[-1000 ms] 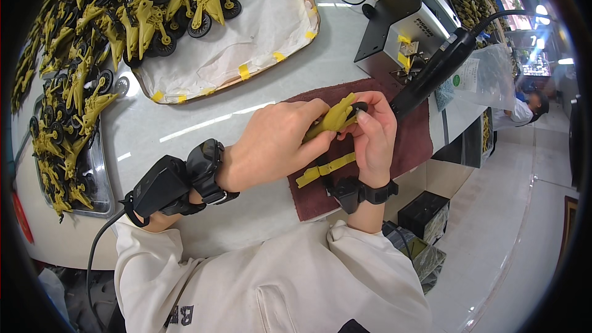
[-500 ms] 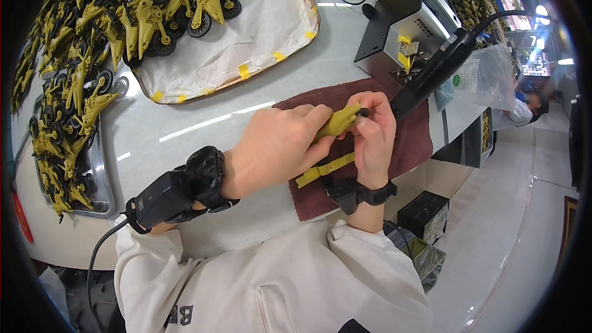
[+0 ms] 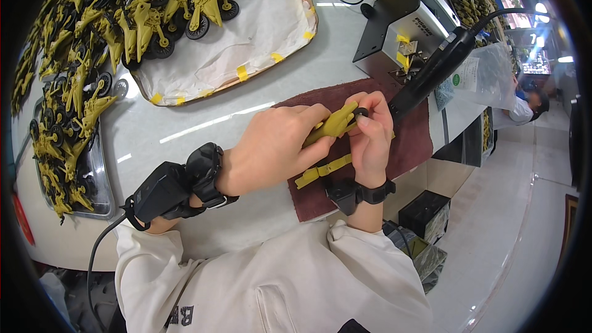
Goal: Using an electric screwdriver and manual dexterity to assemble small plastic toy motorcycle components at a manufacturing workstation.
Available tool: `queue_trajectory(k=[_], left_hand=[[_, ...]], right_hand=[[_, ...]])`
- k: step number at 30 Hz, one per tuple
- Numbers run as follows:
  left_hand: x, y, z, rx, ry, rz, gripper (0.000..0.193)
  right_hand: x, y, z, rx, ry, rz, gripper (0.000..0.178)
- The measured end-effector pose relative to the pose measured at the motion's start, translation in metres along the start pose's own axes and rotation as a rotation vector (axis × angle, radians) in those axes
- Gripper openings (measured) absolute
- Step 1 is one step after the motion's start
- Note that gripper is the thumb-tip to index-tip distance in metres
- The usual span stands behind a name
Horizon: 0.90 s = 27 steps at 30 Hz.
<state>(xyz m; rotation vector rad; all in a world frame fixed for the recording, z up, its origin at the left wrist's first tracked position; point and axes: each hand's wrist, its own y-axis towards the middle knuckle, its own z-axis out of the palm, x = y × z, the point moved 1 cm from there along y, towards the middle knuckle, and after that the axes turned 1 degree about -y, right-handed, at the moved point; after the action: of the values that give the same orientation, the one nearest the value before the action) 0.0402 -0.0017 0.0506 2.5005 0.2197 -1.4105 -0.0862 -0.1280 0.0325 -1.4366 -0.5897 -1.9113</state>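
My left hand (image 3: 277, 139) is closed around an olive-yellow toy motorcycle body (image 3: 336, 124), thumb below and fingers above. At the body's right end, the fingertips of my right hand (image 3: 372, 145) pinch a small black wheel (image 3: 361, 112). The wheel sits against the body; whether it is seated there is hidden by my fingers. Both hands are above a dark red cloth (image 3: 404, 154). On that cloth, under my hands, lies a long olive-yellow plastic part (image 3: 322, 171).
A paper-lined tray (image 3: 246, 43) holds several toy motorcycles. More fill a metal tray (image 3: 102, 185) and the pile (image 3: 68, 31) at left. A black handheld tool (image 3: 435, 71) with a cable slants beside my right hand, near a grey metal box (image 3: 394, 31). A person (image 3: 524, 108) is at far right.
The body has tilted slightly and shifted a little left in my left hand. More of the black wheel shows between my right fingertips.
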Motion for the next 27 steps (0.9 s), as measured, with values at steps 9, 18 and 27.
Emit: queue_trajectory(k=[9,18,27], left_hand=[[-0.0017,0.0034,-0.0039,0.048,-0.107,-0.065,0.029],[-0.0001,0.0018,-0.0003,0.004,-0.060,0.000,0.025],[-0.0015,-0.0001,-0.0006,-0.013,-0.015,0.011,0.021]], right_hand=[[0.0021,0.0000,-0.0025,0.025,0.056,-0.023,0.016],[0.0021,-0.0005,-0.0020,0.019,0.038,-0.032,0.017],[0.0011,-0.0002,-0.0011,-0.007,0.005,-0.024,0.015]])
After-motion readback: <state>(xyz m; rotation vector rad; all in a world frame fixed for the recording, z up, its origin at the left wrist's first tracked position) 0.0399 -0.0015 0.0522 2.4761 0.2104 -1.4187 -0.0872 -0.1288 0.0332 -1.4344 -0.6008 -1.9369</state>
